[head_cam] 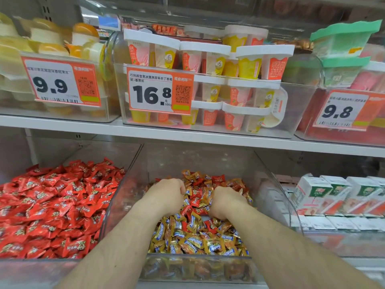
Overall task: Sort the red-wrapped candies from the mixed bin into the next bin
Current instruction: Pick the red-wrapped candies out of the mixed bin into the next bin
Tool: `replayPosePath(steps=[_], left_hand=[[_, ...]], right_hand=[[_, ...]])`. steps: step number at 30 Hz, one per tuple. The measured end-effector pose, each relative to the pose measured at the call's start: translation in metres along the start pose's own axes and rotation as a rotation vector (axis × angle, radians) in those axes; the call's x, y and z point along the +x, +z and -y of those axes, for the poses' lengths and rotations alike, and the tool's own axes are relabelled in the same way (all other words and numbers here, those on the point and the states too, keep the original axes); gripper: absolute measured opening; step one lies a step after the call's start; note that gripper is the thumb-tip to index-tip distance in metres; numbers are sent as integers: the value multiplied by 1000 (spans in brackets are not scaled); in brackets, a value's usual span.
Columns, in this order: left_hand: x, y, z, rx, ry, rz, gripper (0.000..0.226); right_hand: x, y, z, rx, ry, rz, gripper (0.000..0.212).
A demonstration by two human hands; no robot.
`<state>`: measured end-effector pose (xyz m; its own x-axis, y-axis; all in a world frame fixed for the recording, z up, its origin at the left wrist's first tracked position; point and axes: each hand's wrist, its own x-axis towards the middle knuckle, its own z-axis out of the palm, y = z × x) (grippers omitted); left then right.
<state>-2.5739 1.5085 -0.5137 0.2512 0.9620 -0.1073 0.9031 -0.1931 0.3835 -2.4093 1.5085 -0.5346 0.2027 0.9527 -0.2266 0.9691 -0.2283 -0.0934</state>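
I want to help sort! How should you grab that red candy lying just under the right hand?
Pinch the red candy from above by its crimped wrapper end, I'd guess. It lies flat on top of the gold candies, so its sides are hemmed in.

Store shelving, evenly lit. White metal upper shelf [187, 140] carries clear plastic tubs of yellow and pink dessert cups [210, 59], orange price tags [159, 91] clipped on front. Lower right: stacked white cartons [341, 195]. Grey slotted upright [46, 9] far left.
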Motion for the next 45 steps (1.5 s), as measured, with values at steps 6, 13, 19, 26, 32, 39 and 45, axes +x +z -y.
replayPosePath(steps=[6,13,19,26,32,39,45], left_hand=[[11,6,-12,237,17,61,30],[23,18,-20,366,18,152,8],[0,7,-20,-200,2,14,13],[-66,-4,-15,-741,106,-20,22],[-113,-54,26,-1058,69,-237,22],[-108,-75,133,-954,-266,-530,16],[-93,-65,172,-886,-299,-572,25]], right_hand=[[-4,-15,-15,308,-66,50,7],[-59,-21,-54,1089,54,100,5],[-74,-29,-57,1146,-21,-43,12],[-101,-47,-28,1660,-28,284,19],[-134,-63,39,1504,-147,432,11],[-122,-83,161,1240,-220,577,23],[-110,-79,224,1374,-128,578,13]])
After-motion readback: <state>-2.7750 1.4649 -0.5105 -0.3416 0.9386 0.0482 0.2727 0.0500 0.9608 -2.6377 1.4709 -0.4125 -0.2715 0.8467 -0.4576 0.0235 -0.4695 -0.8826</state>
